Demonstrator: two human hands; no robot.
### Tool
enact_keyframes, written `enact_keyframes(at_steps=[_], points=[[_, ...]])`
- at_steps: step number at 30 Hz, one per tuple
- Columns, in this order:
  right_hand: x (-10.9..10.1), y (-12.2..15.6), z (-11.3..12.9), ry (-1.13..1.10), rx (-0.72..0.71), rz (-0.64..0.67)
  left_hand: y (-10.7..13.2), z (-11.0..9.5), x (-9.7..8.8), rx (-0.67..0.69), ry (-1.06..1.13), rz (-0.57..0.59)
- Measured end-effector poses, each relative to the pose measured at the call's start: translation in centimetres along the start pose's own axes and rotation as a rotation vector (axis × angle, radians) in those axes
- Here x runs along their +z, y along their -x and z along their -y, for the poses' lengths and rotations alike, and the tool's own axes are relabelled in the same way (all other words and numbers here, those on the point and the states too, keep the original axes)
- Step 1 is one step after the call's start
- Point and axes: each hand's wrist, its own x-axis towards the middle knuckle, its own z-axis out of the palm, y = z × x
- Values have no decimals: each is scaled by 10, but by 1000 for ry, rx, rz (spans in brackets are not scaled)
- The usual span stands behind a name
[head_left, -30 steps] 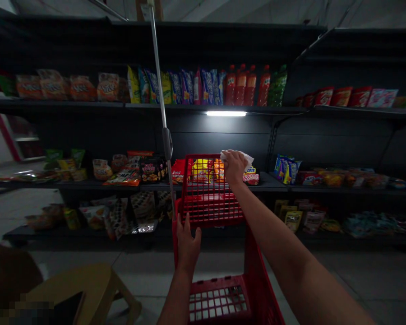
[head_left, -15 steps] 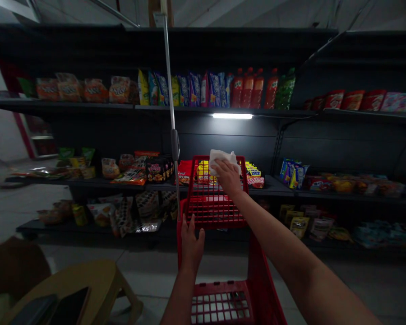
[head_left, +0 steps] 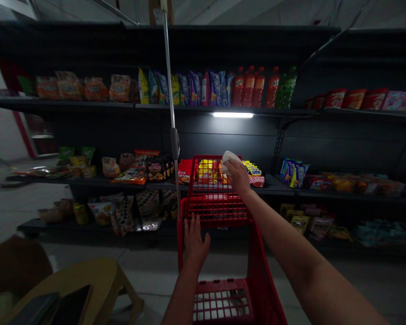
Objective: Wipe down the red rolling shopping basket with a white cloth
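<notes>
A red plastic shopping cart (head_left: 262,271) with a grid basket stands in front of me. My right hand (head_left: 238,175) is closed over a folded white cloth (head_left: 229,158), which lies against the top right corner of the upright red grid panel (head_left: 206,198). Whether the cloth is fabric or paper I cannot tell. My left hand (head_left: 194,241) rests near the cart's left side, just below the grid panel, its fingers stretched out and the thumb apart. It holds nothing. Bright snack packs (head_left: 208,171) show through the grid.
Dark shelves (head_left: 203,108) with snack bags and red bottles (head_left: 248,88) run across the view. A thin metal pole (head_left: 171,104) rises at the cart's left. On a yellowish stool (head_left: 98,275) at lower left lie dark flat objects (head_left: 71,304). A light tube (head_left: 232,115) glows above.
My right hand has slid right with the cloth, from the middle of the panel's top to its right corner. The cloth looks more bunched. My left hand has shifted slightly right.
</notes>
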Motion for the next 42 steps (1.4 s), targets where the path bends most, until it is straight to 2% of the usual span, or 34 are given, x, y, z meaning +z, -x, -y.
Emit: enact_keyframes(at_steps=[2, 4, 7, 9, 10, 12, 14, 17, 19, 21, 23, 25, 27, 29, 30, 31, 35, 36, 37, 39, 42], points=[[9, 0, 2, -30, 94, -60, 2, -1, 3, 22, -50, 2], [23, -4, 24, -79, 72, -38, 4, -1, 5, 49, -95, -12], [42, -1, 71, -132, -158, 135, 7, 1, 6, 93, -150, -28], [49, 7, 93, -121, -339, 248, 8, 3, 4, 110, -178, -29], [49, 12, 97, -106, -410, 283, 8, 4, 3, 113, -190, -25], [45, 19, 90, -74, -472, 305, 8, 5, 1, 105, -209, -14], [36, 20, 69, -46, -369, 253, 8, 4, -1, 86, -216, 0], [25, 10, 42, 1, 18, 96, 7, 2, -2, 69, -206, 16], [27, 6, 42, 29, 217, 23, 7, 0, -2, 73, -194, 30], [34, 10, 55, 35, 243, 21, 8, -1, -3, 74, -187, 47], [44, 25, 74, 16, 95, 95, 8, -3, -4, 61, -193, 62], [52, 44, 88, -16, -160, 213, 7, -4, -6, 47, -205, 74], [55, 56, 91, -62, -457, 339, 7, -6, -9, 38, -216, 78], [55, 52, 84, -103, -664, 415, 7, -7, -11, 34, -227, 78], [54, 42, 80, -114, -689, 418, 7, -7, -11, 35, -233, 77], [52, 30, 76, -116, -648, 390, 7, -7, -12, 38, -238, 76], [51, -22, 73, -52, -138, 172, 7, -7, -12, 67, -256, 66], [52, -26, 77, -37, -60, 156, 7, -7, -12, 71, -254, 65], [53, -24, 81, -29, -42, 168, 7, -7, -12, 74, -249, 66], [57, -3, 92, -43, -184, 256, 8, -7, -12, 71, -236, 68], [58, 43, 101, -95, -628, 454, 8, -7, -12, 45, -224, 75]])
